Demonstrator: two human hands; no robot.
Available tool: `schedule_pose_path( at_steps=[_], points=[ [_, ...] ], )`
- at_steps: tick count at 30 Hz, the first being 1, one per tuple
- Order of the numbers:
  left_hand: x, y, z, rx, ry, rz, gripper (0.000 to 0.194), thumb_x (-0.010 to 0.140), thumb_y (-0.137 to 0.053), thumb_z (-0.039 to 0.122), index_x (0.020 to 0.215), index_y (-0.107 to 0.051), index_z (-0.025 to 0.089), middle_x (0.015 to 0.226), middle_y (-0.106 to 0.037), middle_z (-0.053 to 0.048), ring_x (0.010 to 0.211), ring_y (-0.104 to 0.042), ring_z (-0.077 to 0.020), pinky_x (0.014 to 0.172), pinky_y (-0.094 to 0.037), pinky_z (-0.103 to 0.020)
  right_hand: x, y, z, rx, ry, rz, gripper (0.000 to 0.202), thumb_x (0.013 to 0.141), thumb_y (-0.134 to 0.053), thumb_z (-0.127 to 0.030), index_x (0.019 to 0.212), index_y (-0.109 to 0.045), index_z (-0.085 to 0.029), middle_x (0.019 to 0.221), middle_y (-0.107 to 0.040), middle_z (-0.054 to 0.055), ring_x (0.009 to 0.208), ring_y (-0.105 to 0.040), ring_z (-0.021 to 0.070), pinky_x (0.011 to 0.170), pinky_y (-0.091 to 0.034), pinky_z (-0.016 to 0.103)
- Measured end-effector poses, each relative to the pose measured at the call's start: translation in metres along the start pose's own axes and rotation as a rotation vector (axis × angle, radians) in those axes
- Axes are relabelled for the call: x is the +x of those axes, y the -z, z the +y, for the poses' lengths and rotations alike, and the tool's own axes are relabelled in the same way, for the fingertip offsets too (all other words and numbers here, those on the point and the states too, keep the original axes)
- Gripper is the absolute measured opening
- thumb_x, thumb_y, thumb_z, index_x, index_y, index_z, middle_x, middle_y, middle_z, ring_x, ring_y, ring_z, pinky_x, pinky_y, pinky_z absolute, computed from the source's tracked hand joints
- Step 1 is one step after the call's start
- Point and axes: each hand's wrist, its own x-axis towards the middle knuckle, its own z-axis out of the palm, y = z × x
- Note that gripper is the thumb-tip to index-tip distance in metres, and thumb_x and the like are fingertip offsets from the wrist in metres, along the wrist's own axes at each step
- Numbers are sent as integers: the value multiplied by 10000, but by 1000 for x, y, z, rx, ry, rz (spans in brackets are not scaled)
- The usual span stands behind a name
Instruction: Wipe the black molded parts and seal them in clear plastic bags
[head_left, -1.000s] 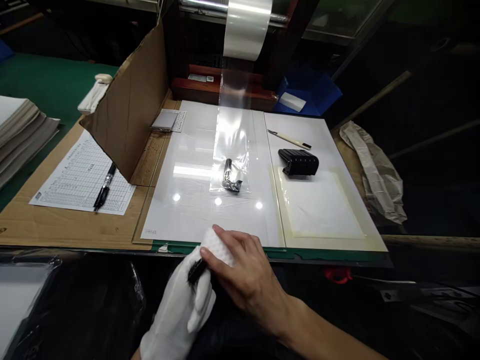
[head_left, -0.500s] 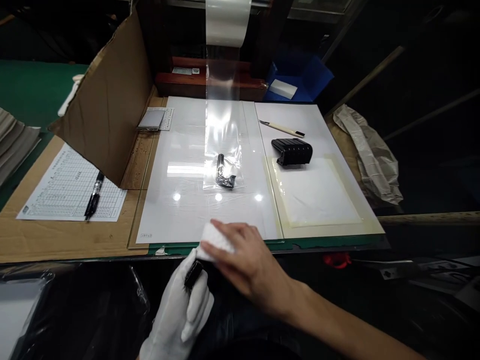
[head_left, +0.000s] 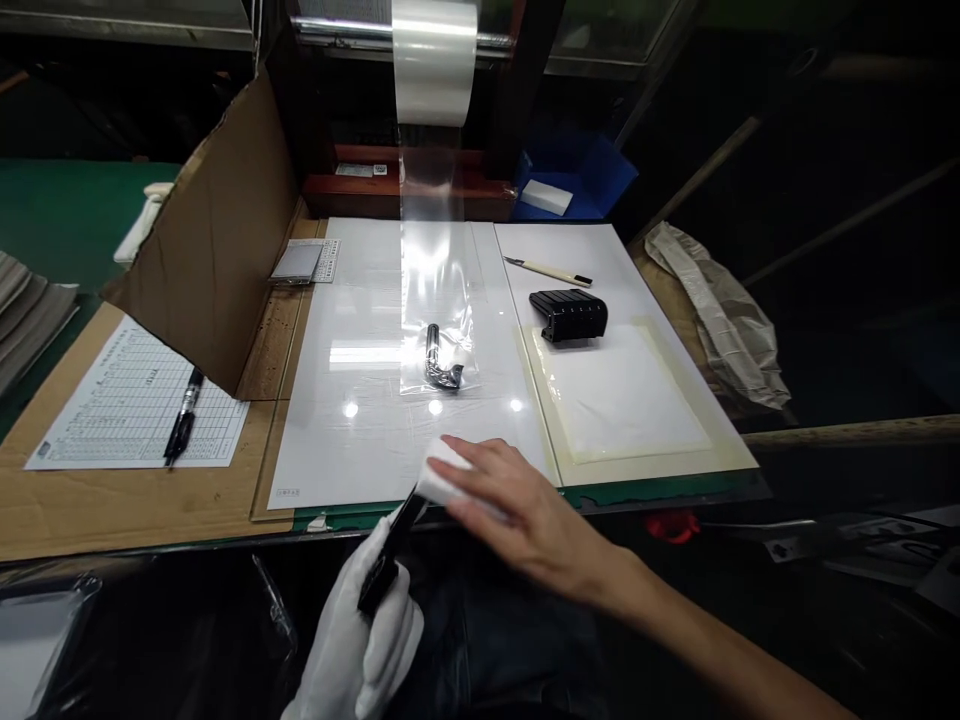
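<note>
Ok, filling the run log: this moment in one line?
left hand: holds black part | right hand: presses white sponge on it

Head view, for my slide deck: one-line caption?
Gloved left hand holds a black part while the bare right hand presses a white sponge on it.

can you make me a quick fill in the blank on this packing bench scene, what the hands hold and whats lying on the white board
1. The left hand wears a white ____ and holds a slim black part.
2. The bare right hand presses a white ____ against that part.
3. A black pen lies on a printed ____.
4. The small black piece on the white board lies inside a clear plastic ____.

Missing words: glove; sponge; form; bag
</note>
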Motion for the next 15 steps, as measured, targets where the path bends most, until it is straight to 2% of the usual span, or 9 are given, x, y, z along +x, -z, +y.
schedule_pose_path(
  at_steps=[2,4,6,8,10,12,15],
  points=[
    [-4,0,5,0,-6,-67,421,835,-659,627,762,-735,220,270,-267,68,252,-221,-68,289,-202,-183,0,12,-4,360,-216,-100,397,1030,-504,-440,1404,-578,-329,1424,-625,43,1322,-579,234,1149,-446,514],
    [-7,-1,10,10,-36,-148,461,799,-697,661,926,-770,223,294,-358,58,243,-257,-57,299,-213,-169,-1,19,-12,631,-304,-159,419,1021,-497,-498,1372,-614,-300,1397,-644,48,1324,-587,253,1169,-423,514],
    [-8,-2,15,81,-97,-191,545,722,-774,668,1063,-764,242,431,-561,12,287,-426,-92,326,-340,-197,-4,19,-23,705,-264,-45,413,1016,-509,-501,1366,-620,-312,1422,-624,41,1341,-572,252,1174,-419,502],
    [-8,-2,19,295,-234,-140,512,649,-875,569,1026,-785,234,624,-702,-40,446,-607,-174,419,-488,-267,-7,13,-33,583,-97,78,400,1003,-558,-458,1382,-599,-338,1476,-578,23,1346,-563,219,1161,-444,453],
    [-6,-1,21,519,-387,-52,351,607,-929,430,851,-803,212,703,-736,-61,587,-663,-230,506,-545,-312,-9,6,-36,312,172,29,397,975,-622,-401,1366,-612,-329,1539,-510,30,1337,-551,200,1132,-467,416],
    [-3,2,19,624,-491,-5,243,636,-905,392,754,-786,216,716,-738,-68,641,-661,-246,555,-559,-331,-8,-1,-32,41,363,-51,368,969,-639,-344,1334,-641,-295,1574,-461,60,1332,-527,204,1106,-474,421],
    [5,10,13,619,-566,4,225,757,-802,390,904,-777,222,867,-755,-73,800,-692,-264,762,-595,-376,-3,-11,-21,-120,375,9,367,1001,-582,-274,1368,-608,-285,1561,-478,92,1319,-500,211,1068,-483,442]
  ],
)
